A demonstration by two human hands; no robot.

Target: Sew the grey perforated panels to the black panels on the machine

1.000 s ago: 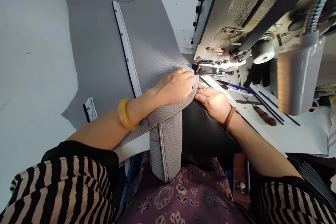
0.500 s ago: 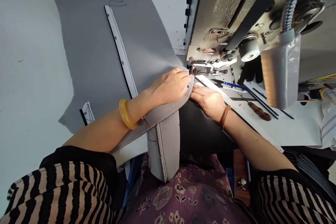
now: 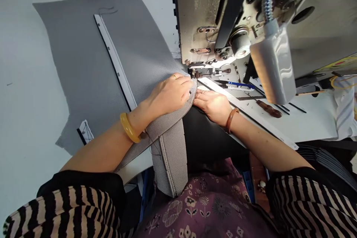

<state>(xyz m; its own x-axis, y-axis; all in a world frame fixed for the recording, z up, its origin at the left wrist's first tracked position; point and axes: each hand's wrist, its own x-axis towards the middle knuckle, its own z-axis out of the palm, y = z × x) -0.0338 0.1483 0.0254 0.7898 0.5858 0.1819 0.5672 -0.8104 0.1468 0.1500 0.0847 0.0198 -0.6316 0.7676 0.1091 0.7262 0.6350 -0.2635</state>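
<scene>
Left fingers [image 3: 184, 90] and right fingers [image 3: 201, 99] grip gray fabric [image 3: 139, 52] — lamp [image 3: 275, 68] partly masking the sewing machine [image 3: 195, 11], wooden-handled tool [image 3: 269, 109] nearby.

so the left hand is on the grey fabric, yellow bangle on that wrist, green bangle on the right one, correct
Not green: the head view shows a brown bangle on the right wrist. The left hand, grey fabric and yellow bangle check out.
</scene>
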